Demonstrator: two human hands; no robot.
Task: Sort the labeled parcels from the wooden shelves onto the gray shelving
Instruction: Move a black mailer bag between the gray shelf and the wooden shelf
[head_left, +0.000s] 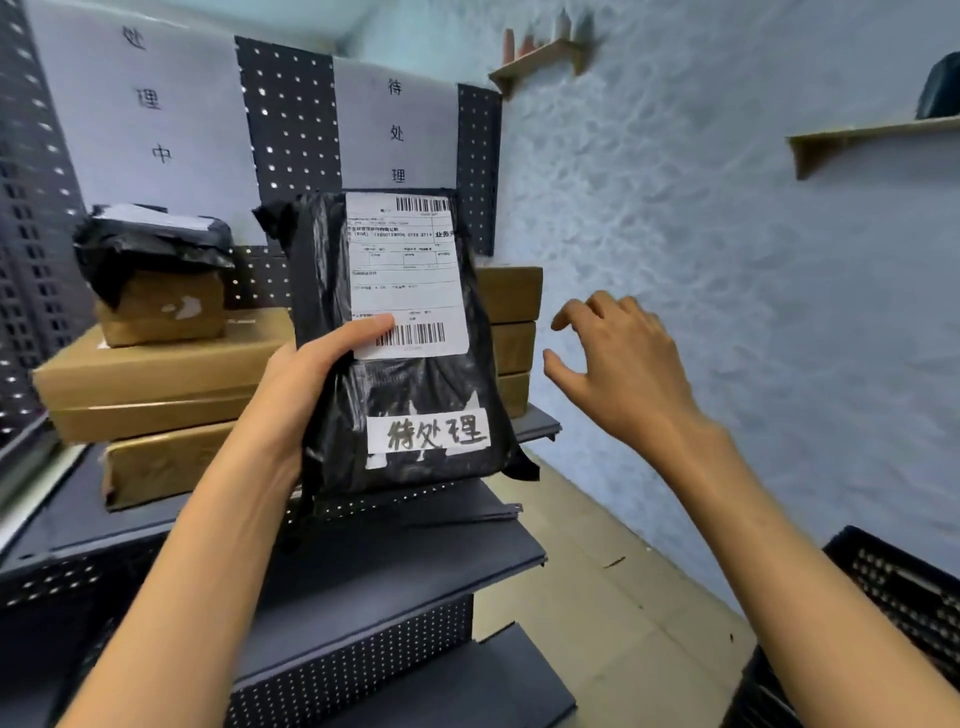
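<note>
My left hand (306, 379) grips a black plastic parcel (410, 384) upright in front of the gray shelving (395, 561), thumb lying on its white shipping label. A white tape strip with handwritten characters is stuck near the parcel's bottom. My right hand (618, 364) hovers just right of the parcel with fingers spread and loosely bent, holding nothing. Behind the parcel, a paper sign (397, 124) on the pegboard carries the same characters as the tape.
Brown cardboard boxes (156, 384) are stacked on the gray shelf at left, topped by a black-wrapped parcel (150, 244). More brown boxes (511, 312) stand behind the held parcel. Two wooden wall shelves (872, 137) hang on the blue wall. A black crate (904, 587) sits at lower right.
</note>
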